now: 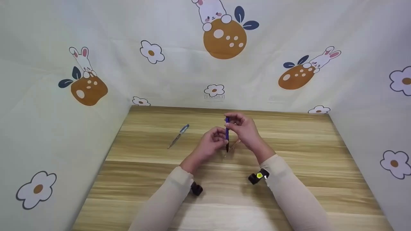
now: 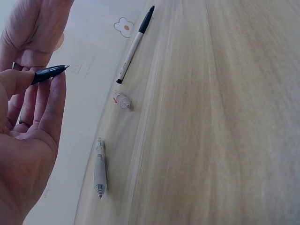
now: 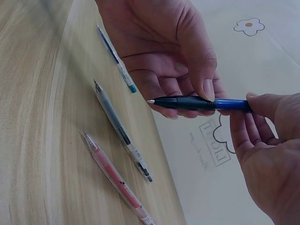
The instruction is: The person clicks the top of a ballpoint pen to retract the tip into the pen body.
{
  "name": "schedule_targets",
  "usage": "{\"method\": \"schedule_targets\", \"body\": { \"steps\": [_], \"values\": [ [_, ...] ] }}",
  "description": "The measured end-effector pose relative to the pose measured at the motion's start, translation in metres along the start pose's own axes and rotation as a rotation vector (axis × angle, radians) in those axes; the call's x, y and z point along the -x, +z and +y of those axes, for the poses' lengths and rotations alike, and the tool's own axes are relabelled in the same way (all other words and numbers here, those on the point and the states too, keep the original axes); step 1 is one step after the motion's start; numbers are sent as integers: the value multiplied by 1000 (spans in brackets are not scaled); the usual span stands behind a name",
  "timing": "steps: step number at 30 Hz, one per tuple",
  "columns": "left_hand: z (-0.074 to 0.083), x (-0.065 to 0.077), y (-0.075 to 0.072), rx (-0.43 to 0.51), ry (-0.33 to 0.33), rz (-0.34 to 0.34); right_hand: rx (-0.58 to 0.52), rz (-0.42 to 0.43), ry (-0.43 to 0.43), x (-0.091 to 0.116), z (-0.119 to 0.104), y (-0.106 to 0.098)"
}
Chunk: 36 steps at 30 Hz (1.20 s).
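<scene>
A pen with a blue barrel and a dark grip [image 3: 183, 102] is held between both hands, its metal tip bare. The head view shows this pen [image 1: 227, 134] nearly in line with the view, tip end toward me. My left hand [image 1: 210, 142] pinches the dark grip, thumb on top of it in the right wrist view. My right hand [image 1: 246, 130] holds the blue rear end between thumb and fingers. In the left wrist view, the dark tip part of the pen [image 2: 48, 74] sticks out past a thumb, while its blue barrel is hidden.
On the wooden table [image 1: 305, 179], a clear pen with a blue end [image 1: 178, 136] lies left of my hands. A pink pen [image 3: 117, 180] and a grey-and-clear pen [image 3: 119, 129] lie below them. Patterned cloth [image 1: 179, 80] borders the table at the back and sides.
</scene>
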<state>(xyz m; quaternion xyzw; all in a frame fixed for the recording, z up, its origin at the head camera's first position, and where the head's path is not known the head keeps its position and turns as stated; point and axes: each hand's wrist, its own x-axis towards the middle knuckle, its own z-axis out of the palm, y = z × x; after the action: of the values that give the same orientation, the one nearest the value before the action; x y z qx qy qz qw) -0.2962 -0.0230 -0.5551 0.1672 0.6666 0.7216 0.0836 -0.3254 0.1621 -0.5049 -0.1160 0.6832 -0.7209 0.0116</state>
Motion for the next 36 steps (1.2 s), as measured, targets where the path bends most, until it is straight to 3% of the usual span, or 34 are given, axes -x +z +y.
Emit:
{"method": "schedule_targets", "body": {
  "steps": [14, 22, 29, 36],
  "values": [
    [3, 0, -1, 16, -24, -12, 16, -9, -25, -1, 1, 1],
    [2, 1, -8, -77, -3, -36, 62, -14, -16, 1, 2, -1],
    [2, 2, -18, -108, -15, 9, 180, -26, -3, 0, 4, -5],
    [4, 5, -30, -182, -20, 66, 214, -24, 3, -1, 10, -7]
  ]
}}
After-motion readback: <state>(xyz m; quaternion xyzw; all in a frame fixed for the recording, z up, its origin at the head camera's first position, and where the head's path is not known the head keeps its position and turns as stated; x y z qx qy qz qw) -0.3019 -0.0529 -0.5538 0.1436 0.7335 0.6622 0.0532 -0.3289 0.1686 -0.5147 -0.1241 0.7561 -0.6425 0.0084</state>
